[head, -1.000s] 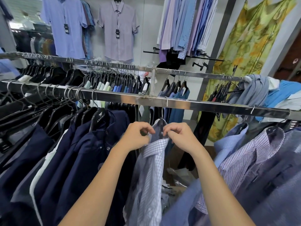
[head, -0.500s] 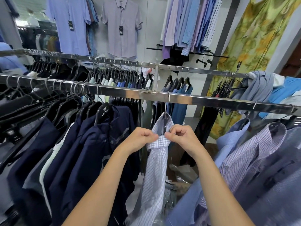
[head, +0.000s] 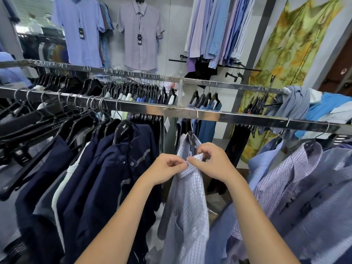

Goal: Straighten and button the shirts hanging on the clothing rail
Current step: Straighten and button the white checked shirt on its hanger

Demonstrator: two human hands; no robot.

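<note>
Clothing shop, steel rail [head: 228,116]: left hand [head: 165,168], right hand [head: 211,162] pinch pale checked cotton shirt [head: 187,202] collar; top button unfinished, lower placket open.

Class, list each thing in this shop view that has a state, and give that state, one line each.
Checked shirt: hanging on the front rail, collar pinched by both hands.
Left hand: grip shut on collar.
Right hand: grip shut on collar.
Navy shirts: hanging, bunched together.
Grey shirt: draped over the rail, not hung.

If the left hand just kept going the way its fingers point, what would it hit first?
Probably the right hand: the left hand points rightward across the checked shirt collar, fingertips nearly touching it already.
</note>
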